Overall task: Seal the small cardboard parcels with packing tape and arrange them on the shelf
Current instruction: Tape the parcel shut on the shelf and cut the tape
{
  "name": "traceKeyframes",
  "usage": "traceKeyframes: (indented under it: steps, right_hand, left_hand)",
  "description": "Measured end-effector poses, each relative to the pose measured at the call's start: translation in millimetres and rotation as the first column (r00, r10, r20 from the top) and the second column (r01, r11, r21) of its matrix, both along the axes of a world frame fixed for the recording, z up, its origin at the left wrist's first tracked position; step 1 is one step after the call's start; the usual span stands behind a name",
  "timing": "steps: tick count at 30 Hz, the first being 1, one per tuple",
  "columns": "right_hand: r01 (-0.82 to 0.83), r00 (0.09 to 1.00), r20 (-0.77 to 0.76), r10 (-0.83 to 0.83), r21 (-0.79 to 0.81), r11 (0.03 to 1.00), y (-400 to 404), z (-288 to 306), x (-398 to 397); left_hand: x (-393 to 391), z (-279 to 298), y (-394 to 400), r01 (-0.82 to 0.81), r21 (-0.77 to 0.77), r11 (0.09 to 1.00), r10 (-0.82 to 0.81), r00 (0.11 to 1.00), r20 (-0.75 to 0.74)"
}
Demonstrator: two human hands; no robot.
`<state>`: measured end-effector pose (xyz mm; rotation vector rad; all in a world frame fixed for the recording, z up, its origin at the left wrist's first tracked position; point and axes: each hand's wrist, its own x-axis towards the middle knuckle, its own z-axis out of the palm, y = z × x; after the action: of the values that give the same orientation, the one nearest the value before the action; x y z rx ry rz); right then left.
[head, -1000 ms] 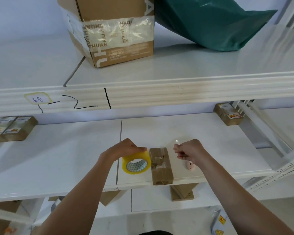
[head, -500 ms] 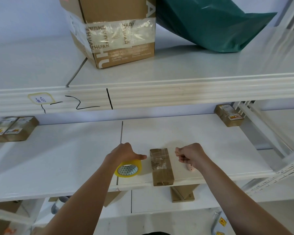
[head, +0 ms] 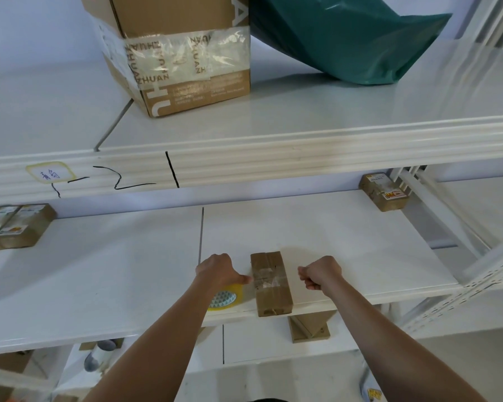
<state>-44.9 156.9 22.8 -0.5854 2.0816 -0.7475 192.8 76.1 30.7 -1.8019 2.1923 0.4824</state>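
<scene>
The small cardboard parcel (head: pixel 270 282) lay lengthwise at the near edge of the middle shelf (head: pixel 360 242), its near end slightly overhanging, probably so the person could reach round it while taping. A band of clear tape crossed its top about midway, so the sealing looked partly done. The left hand (head: pixel 217 271) rested on the yellow tape roll (head: pixel 227 297), which lay flat just left of the parcel; its fingers curled over the roll and its thumb reached to the parcel's left side, seemingly to keep the roll handy and steady the box. The right hand (head: pixel 320 272) hovered just right of the parcel, apart from it, fingers curled into a fist; whether it pinched anything was not visible. Other taped parcels (head: pixel 15 227) sat far left, another (head: pixel 385 191) at the far right of the same shelf, suggesting where finished ones went.
</scene>
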Motion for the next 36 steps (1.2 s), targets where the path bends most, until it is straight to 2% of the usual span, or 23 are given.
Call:
traceKeyframes:
  steps: [6, 12, 19, 28, 36]
  right_hand:
    - [0.026, 0.999, 0.030, -0.026, 0.017, 1.000, 1, -12, -2]
    - [0.038, 0.999, -0.005, -0.038, 0.036, 0.999, 1, -24, -4]
    - [0.063, 0.997, -0.039, -0.060, 0.079, 0.995, -1, -36, 6]
    - [0.023, 0.996, -0.094, -0.007, 0.166, 0.986, -6, -41, 22]
    - [-0.118, 0.964, -0.214, 0.161, 0.200, 0.973, -6, -37, 25]
  left_hand:
    - [-6, 3, 2, -0.004, -0.020, 1.000, 0.004, 1.000, 0.024]
    - [-16, 1, 1, 0.001, -0.033, 0.999, 0.002, 0.996, 0.086]
    - [-19, -3, -1, -0.024, -0.023, 0.999, 0.026, 0.997, 0.076]
    - [-18, -7, -1, -0.036, -0.006, 0.999, 0.037, 0.997, 0.061]
    - [-18, -7, -3, -0.034, 0.019, 0.999, 0.033, 0.998, 0.053]
